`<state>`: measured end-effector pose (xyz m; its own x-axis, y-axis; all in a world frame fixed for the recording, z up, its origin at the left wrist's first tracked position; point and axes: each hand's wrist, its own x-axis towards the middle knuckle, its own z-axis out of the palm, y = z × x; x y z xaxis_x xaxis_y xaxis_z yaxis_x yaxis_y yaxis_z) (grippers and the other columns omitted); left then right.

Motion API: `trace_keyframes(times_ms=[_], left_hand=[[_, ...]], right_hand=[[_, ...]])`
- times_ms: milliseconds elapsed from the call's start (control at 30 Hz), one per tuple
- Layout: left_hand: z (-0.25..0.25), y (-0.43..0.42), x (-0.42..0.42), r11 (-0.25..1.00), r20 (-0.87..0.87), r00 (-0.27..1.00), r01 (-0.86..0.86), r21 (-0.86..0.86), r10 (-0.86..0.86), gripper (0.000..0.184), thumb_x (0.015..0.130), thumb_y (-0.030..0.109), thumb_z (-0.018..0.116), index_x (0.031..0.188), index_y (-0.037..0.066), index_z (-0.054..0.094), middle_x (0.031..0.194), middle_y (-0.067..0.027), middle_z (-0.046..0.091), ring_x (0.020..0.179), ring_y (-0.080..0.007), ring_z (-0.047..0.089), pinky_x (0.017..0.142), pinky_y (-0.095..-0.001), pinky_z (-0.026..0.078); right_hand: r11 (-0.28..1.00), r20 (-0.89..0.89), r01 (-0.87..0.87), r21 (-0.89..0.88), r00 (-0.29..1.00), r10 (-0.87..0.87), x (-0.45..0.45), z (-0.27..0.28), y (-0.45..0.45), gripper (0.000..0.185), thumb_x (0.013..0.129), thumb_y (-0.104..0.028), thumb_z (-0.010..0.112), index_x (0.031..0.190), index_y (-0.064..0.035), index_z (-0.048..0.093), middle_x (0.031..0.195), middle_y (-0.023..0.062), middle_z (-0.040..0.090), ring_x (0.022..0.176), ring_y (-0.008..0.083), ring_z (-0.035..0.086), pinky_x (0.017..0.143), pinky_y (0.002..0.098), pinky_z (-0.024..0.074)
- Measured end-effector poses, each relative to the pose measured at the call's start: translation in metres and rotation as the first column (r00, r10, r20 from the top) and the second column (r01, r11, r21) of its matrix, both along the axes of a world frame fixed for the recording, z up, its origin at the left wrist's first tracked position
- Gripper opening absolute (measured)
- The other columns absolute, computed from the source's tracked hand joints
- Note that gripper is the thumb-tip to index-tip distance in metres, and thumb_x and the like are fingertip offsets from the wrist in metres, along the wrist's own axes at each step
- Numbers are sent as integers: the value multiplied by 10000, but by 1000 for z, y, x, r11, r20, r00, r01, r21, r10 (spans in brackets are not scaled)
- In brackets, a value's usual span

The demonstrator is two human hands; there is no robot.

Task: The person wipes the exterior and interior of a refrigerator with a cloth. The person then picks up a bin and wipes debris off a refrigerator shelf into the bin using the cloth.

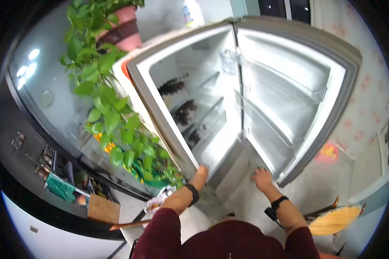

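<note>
A refrigerator (138,69) stands with its door (350,64) swung open to the right. Dark patches (183,113) show on its inner left side, and its light is on. My left hand (200,175) is at the lower left edge of the opening; its fingers are mostly hidden. My right hand (262,178) is near the lower corner of the open door, fingers spread and nothing in them. Transparent shelves (268,116) line the inside of the door.
A trailing green plant (112,116) in a pink pot (124,28) hangs along the refrigerator's left side. A white bottle (192,13) stands behind the top. At the right are a yellow-topped stool (336,220) and a pink item (327,152). A wooden board (103,209) lies at lower left.
</note>
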<state>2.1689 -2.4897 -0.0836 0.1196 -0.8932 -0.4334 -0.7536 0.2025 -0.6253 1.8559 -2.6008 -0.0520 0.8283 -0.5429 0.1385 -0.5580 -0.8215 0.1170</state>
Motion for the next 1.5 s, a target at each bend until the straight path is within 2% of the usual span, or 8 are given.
trace_keyframes(times_ms=[300, 500, 733, 933, 1100, 1167, 1233, 1500], left_hand=[[1, -4, 5, 998, -28, 999, 42, 52, -40, 272, 867, 256, 511, 1049, 158, 687, 1065, -33, 658, 1021, -256, 596, 863, -526, 400], [21, 7, -11, 997, 90, 995, 44, 62, -49, 288, 885, 285, 499, 1103, 198, 665, 1100, -11, 645, 1081, -225, 574, 901, -509, 362], [36, 11, -21, 994, 72, 997, 5, 113, -13, 286, 885, 283, 502, 1103, 199, 665, 1113, -7, 643, 1082, -207, 571, 916, -462, 344], [30, 10, -21, 997, 57, 998, 11, 78, -16, 278, 877, 270, 516, 1079, 161, 674, 1093, -27, 653, 1045, -212, 582, 915, -469, 344], [26, 14, -23, 996, 28, 996, -84, 42, 83, 292, 883, 280, 505, 1108, 186, 665, 1141, -7, 636, 1098, -184, 554, 942, -414, 295], [22, 19, -22, 998, 52, 997, -55, 6, 55, 301, 883, 279, 498, 1116, 182, 661, 1150, -16, 631, 1117, -195, 540, 964, -423, 274], [16, 27, -23, 999, 69, 997, -24, -23, 25, 310, 883, 278, 491, 1124, 178, 657, 1159, -25, 626, 1135, -205, 525, 985, -432, 252], [51, 45, -48, 998, 8, 1000, -21, -61, 22, 332, 877, 271, 470, 1119, 136, 653, 1198, -50, 588, 1202, -247, 451, 1067, -462, 173]], right_hand=[[974, 157, -104, 204, 985, 72, 3, 23, 12, 362, 698, -49, 582, 984, -247, 681, 1114, 40, 551, 1079, 264, 478, 880, 411, 381], [962, 494, -262, -71, 829, 262, 17, 145, 48, 354, 717, -48, 570, 1018, -205, 671, 1158, 42, 544, 1052, 274, 491, 878, 408, 389], [835, 711, 107, -540, 588, 385, -30, 232, 57, 336, 679, -47, 608, 979, -185, 671, 1158, 76, 547, 1048, 299, 482, 836, 429, 395], [715, 779, 347, -607, 436, 450, -94, 260, 65, 420, 683, 22, 570, 1058, -159, 626, 1223, 140, 495, 1108, 309, 457, 935, 448, 354], [709, 982, 684, -172, 63, 178, -121, 263, 57, 496, 780, 22, 509, 1266, -72, 485, 1278, 169, 461, 1179, 343, 422, 1034, 441, 250], [739, 990, 660, -136, 68, 121, -131, 262, 51, 507, 792, 13, 478, 1296, -42, 455, 1278, 154, 471, 1187, 314, 435, 1030, 401, 280], [948, 954, 154, 278, -159, -254, -142, 231, 27, 529, 765, 45, 472, 1288, -33, 463, 1262, 157, 471, 1190, 269, 434, 1022, 378, 308], [943, 953, 158, 295, 23, -302, -135, 202, 44, 414, 746, 35, 431, 1136, -30, 555, 1102, 105, 531, 1054, 226, 506, 933, 300, 374]])
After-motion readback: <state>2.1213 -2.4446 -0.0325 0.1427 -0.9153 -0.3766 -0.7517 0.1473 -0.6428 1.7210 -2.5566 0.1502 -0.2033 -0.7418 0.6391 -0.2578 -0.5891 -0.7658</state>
